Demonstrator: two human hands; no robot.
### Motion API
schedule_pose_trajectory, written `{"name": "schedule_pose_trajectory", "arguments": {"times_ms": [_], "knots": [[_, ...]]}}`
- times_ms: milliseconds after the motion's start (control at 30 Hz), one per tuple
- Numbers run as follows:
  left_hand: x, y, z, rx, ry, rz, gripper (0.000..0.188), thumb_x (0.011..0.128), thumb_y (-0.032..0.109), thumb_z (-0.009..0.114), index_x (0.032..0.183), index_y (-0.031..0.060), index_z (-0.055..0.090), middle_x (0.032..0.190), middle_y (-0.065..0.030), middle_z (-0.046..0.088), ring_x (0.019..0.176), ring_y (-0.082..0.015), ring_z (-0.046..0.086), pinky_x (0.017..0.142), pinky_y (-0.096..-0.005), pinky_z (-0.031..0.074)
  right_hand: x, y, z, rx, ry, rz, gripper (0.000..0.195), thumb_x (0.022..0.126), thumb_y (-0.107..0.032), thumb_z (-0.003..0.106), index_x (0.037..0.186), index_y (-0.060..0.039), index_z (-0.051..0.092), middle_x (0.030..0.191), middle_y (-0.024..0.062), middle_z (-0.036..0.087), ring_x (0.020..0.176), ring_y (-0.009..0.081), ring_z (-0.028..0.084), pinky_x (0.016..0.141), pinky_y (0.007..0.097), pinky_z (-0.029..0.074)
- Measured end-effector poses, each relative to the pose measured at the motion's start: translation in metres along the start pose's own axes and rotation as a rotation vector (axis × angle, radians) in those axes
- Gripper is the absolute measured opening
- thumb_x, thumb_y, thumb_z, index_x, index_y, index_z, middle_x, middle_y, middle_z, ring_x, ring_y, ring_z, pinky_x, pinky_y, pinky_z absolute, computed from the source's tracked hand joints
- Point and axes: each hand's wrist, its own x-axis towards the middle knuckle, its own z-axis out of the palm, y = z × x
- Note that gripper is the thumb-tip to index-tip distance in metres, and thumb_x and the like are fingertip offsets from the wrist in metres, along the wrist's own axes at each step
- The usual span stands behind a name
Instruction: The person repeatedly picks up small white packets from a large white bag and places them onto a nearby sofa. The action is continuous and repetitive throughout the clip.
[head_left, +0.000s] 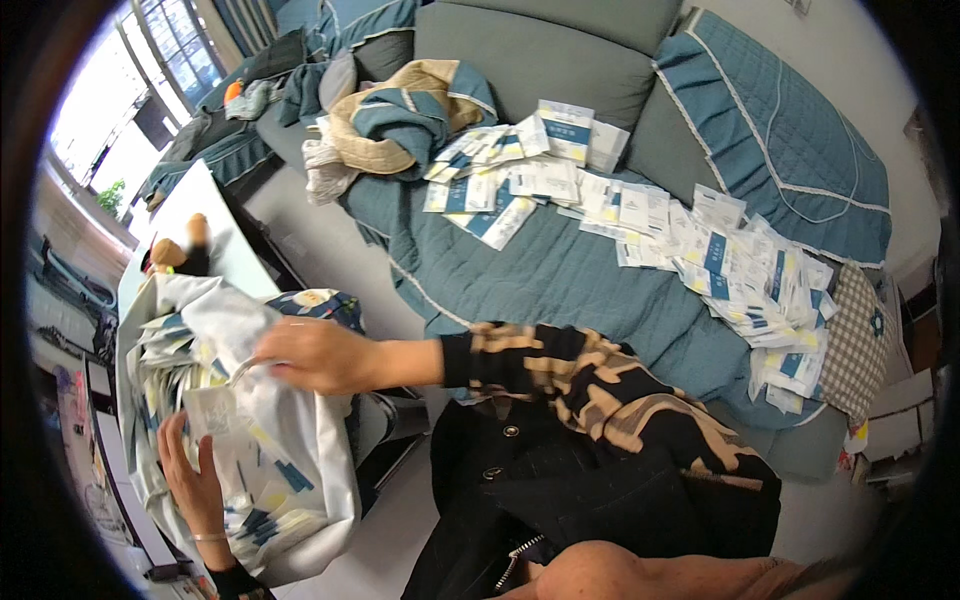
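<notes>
A large white bag (330, 480) stands before me on the left, its mouth wide. Inside are many flat packets (270, 480) in white, blue and yellow, some upright in a row and others loose. My right hand (322, 356), slightly blurred, reaches across and pinches the bag's near upper edge. Within the bag's mouth is my left hand (189, 472), a band at its wrist. Its thumb and fingers are apart, touching or close beside a pale packet (210, 411); no firm grip shows.
More packets (712, 255) lie spread along a grey sofa (540, 60) with a blue quilted cover (480, 262). A bunched blanket (405, 120) and a checked cushion (855, 345) are at opposite ends. Beyond the bag stands a white table (214, 217) with brown-topped objects (169, 253).
</notes>
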Motion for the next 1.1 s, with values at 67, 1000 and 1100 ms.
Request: {"name": "schedule_pose_trajectory", "arguments": {"times_ms": [67,1000,1100], "knots": [[0.006,0.019,0.012,-0.005,-0.071,0.084,0.038,0.099,0.007,0.059,0.137,0.0029,0.057,0.133,-0.0190,0.060,0.127,-0.0380,0.056,0.109,-0.0450,0.042,-0.084,0.020,-0.048,-0.055,-0.095,0.354,0.016,0.094,-0.011,0.065,0.109,-0.0058,0.066,0.110,0.0122,0.068,0.106,0.0331,0.065,0.092,0.0417,0.052],[0.042,0.343,0.433,-0.545,-0.576,0.485,0.062,0.101,0.045,0.060,0.157,0.0243,0.043,0.164,-0.0194,0.034,0.150,-0.0430,0.032,0.119,-0.0518,0.032,-0.340,0.236,-0.420,-1.251,-0.362,0.915,0.010,0.089,-0.015,0.069,0.090,-0.0053,0.073,0.088,0.0165,0.071,0.092,0.0372,0.068,0.087,0.0499,0.050],[0.034,0.342,0.442,-0.568,-0.533,0.492,0.062,0.101,0.045,0.060,0.156,0.0240,0.044,0.163,-0.0193,0.035,0.149,-0.0429,0.033,0.119,-0.0518,0.033,-0.361,0.200,-0.388,-1.112,-0.286,0.906,0.011,0.087,-0.012,0.065,0.080,-0.0044,0.068,0.080,0.0172,0.069,0.082,0.0407,0.067,0.075,0.0530,0.051]]}}
